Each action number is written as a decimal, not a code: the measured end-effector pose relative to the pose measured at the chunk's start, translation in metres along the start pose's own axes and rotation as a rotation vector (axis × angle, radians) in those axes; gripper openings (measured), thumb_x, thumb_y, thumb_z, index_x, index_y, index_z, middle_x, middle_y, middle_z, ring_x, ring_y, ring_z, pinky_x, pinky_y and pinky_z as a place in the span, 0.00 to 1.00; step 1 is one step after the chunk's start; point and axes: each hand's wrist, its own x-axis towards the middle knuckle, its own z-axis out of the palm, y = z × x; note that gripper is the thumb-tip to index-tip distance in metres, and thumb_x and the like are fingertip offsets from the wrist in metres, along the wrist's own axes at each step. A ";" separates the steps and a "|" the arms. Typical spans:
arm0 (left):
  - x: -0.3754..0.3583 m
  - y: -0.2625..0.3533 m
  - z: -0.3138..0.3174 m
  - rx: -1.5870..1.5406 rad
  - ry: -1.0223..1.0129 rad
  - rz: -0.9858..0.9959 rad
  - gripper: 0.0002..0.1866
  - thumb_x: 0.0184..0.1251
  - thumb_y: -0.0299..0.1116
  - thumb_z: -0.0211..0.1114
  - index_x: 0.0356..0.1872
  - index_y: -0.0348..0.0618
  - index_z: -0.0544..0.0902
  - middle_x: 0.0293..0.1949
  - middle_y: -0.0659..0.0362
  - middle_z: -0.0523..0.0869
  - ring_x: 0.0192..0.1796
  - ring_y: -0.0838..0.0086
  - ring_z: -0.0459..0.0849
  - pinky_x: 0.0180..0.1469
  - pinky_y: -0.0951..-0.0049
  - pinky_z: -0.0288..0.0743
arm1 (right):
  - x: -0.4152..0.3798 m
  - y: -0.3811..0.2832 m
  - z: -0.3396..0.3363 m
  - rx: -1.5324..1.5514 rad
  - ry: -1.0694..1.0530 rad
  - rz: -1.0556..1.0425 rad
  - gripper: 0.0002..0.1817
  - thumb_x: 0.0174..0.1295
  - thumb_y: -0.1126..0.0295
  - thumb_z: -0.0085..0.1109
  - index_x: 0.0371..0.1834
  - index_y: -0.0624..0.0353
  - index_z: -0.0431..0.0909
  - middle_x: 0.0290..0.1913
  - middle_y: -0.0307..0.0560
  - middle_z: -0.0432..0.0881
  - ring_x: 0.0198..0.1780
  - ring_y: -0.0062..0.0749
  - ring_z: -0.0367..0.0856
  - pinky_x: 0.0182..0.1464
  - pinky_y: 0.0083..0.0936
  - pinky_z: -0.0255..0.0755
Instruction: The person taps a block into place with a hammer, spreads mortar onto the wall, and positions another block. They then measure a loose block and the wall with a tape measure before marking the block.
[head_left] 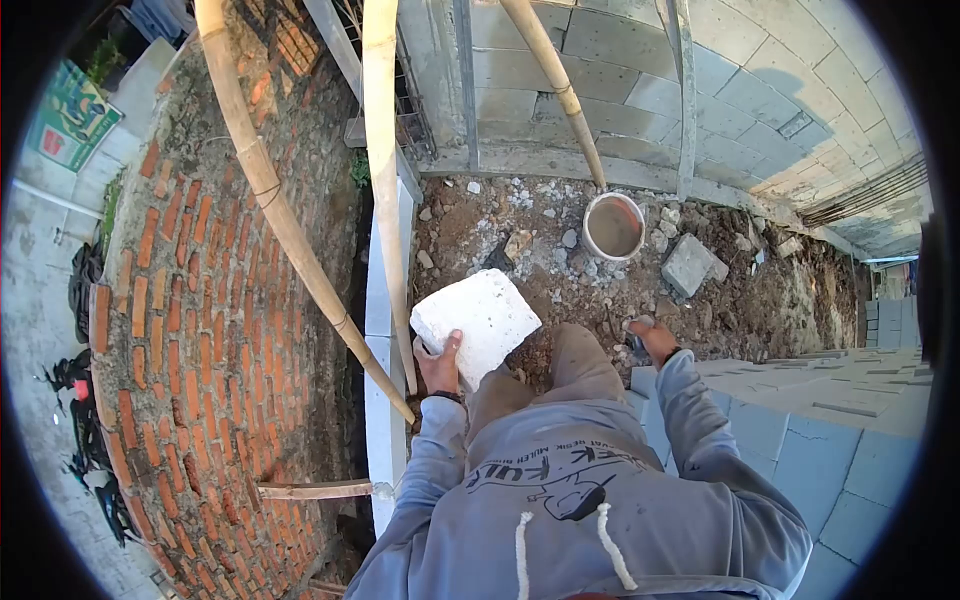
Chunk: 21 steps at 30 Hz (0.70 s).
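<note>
My left hand (438, 366) grips the near left edge of a white lightweight block (482, 318), its thumb lying over the top face. The block is tilted in front of my left knee, with small pits in its surface. Out to the right, my right hand (655, 341) is closed beside my right knee, above the rubble. Its fingers curl round something dark and small that I cannot make out. Ahead of it, a round bucket (614, 227) with grey contents stands on the soil. A broken grey block piece (690, 266) lies to the bucket's right.
A red brick wall (190, 330) rises on the left, with bamboo poles (265, 190) leaning across. A low course of pale blocks (381, 420) runs beside it. Grey block walls stand ahead (640, 90), and stacked blocks (820, 460) lie at right. Stones litter the soil.
</note>
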 end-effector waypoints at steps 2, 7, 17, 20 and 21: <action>0.035 -0.023 0.017 0.053 0.021 -0.014 0.48 0.46 0.37 0.74 0.62 0.27 0.52 0.57 0.46 0.68 0.56 0.66 0.70 0.57 0.69 0.66 | 0.023 -0.012 -0.003 0.049 0.019 0.095 0.21 0.48 0.55 0.61 0.38 0.61 0.78 0.34 0.44 0.79 0.33 0.30 0.76 0.34 0.28 0.71; 0.123 -0.079 0.056 0.006 0.128 -0.172 0.48 0.49 0.39 0.72 0.63 0.28 0.50 0.57 0.45 0.68 0.55 0.64 0.72 0.57 0.65 0.68 | 0.127 -0.025 0.026 0.288 -0.188 0.116 0.22 0.47 0.56 0.63 0.37 0.64 0.77 0.27 0.43 0.79 0.31 0.30 0.78 0.32 0.26 0.72; 0.324 -0.272 0.177 -0.237 0.392 -0.575 0.32 0.57 0.54 0.60 0.61 0.50 0.66 0.56 0.58 0.73 0.52 0.64 0.77 0.51 0.59 0.72 | 0.295 0.005 0.091 -0.572 -0.757 0.198 0.37 0.51 0.52 0.59 0.62 0.60 0.63 0.57 0.62 0.70 0.61 0.47 0.67 0.58 0.32 0.62; 0.376 -0.351 0.189 -0.072 0.521 -0.684 0.32 0.57 0.52 0.62 0.60 0.50 0.65 0.54 0.58 0.74 0.52 0.65 0.75 0.46 0.55 0.71 | 0.318 -0.006 0.088 -0.584 -0.827 0.113 0.33 0.53 0.54 0.58 0.59 0.61 0.65 0.50 0.60 0.76 0.52 0.45 0.75 0.52 0.32 0.67; 0.382 -0.374 0.187 -0.064 0.580 -0.731 0.32 0.57 0.50 0.62 0.59 0.46 0.67 0.51 0.58 0.76 0.49 0.68 0.77 0.41 0.61 0.71 | 0.324 0.001 0.084 -0.610 -0.854 0.151 0.33 0.53 0.54 0.58 0.59 0.61 0.65 0.50 0.60 0.76 0.52 0.45 0.75 0.52 0.32 0.67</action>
